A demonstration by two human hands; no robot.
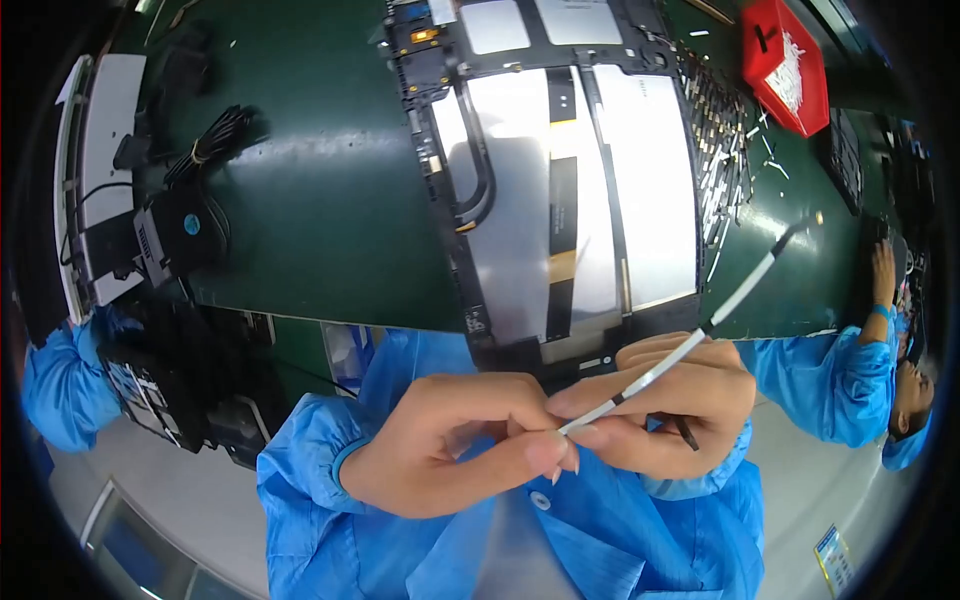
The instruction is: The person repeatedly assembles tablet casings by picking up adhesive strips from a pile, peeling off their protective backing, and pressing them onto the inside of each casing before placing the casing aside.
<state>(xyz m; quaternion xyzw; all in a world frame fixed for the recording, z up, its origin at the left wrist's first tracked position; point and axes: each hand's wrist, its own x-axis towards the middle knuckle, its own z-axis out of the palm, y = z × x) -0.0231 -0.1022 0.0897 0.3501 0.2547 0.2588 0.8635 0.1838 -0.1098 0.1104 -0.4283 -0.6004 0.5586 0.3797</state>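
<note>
A thin cable [650, 372] with white sleeving and black bands runs up and right from my fingertips. Its dark far end carries a small gold-coloured tip. My left hand [455, 440] pinches the lower end of the cable between thumb and fingers. Beside it, fingertips almost touching, my right hand [670, 405] also grips the cable. A short dark end pokes out from the right hand's curled fingers; whether it belongs to the same cable is hidden. Just beyond both hands lies an opened tablet-like device [515, 190] with silver battery packs and black ribbon strips.
Right of the device is a pile of similar cables [715, 150], and a red bin [812, 110] holds small white pieces. Left on the green table [330, 220] lie a black adapter [185, 225] and a coiled cord [215, 140]. People in blue sleeves [840, 385] sit at both sides.
</note>
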